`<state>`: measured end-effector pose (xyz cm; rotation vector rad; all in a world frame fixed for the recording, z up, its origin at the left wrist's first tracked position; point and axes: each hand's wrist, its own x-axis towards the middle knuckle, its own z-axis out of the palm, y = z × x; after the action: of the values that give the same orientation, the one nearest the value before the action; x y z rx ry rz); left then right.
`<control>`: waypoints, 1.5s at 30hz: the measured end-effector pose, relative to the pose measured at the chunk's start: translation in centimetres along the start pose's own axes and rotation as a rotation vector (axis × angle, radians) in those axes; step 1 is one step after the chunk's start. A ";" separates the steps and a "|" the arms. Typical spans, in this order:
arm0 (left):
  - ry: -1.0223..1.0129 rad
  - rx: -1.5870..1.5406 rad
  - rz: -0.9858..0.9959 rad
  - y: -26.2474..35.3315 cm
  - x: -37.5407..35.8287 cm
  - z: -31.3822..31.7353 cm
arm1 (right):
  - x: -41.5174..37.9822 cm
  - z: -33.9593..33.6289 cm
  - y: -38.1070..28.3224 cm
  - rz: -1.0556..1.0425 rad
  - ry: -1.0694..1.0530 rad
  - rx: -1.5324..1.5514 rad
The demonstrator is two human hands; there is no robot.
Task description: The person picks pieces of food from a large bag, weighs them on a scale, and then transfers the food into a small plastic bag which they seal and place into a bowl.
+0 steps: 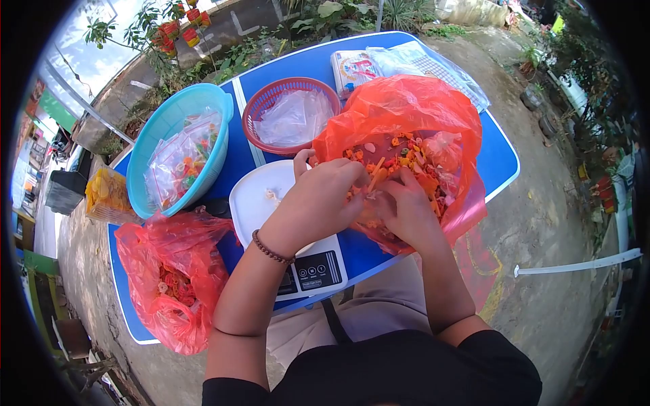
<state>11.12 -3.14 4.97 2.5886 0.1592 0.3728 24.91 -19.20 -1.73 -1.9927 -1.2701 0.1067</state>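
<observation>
My left hand (323,193), a beaded bracelet at its wrist, reaches over the white kitchen scale (247,196) to the near left side of an open red plastic bag (406,95). Its fingers are curled and closed. My right hand (409,208) is at the same bag, fingers bent together close to the left ones. Something clear, perhaps thin plastic, shows between the hands, but what they grip is partly hidden. Small orange, red and yellow pieces (413,157) fill the bag. A few pale crumbs (272,196) lie on the scale.
A turquoise basin (139,172) contains filled clear packets (183,162). Behind the scale stands a red basket (252,111) with clear plastic bags. Another red bag (169,247) sits at the front left. Plastic packs (355,69) lie at the blue table's (497,159) far edge.
</observation>
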 end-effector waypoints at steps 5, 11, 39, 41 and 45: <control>0.001 0.003 -0.011 0.0 0.0 -0.1 | -0.3 -0.5 0.0 0.039 -0.002 0.063; 0.008 0.014 -0.072 0.1 0.2 -0.1 | -0.4 -1.5 -0.8 0.037 0.112 0.222; -0.065 -0.340 -0.123 -2.2 -2.8 -8.2 | -1.0 -2.0 -1.5 0.037 0.057 0.179; -0.083 -0.403 -0.211 -2.8 -3.4 -8.6 | -0.7 -1.7 -1.8 0.031 0.092 0.158; -0.164 -0.379 -0.296 -3.8 -4.0 -9.2 | 0.3 -0.7 -3.6 -0.076 0.043 0.287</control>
<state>4.44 3.80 9.71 2.1675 0.3705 0.0716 22.74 -18.61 1.13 -1.6926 -1.2269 0.1973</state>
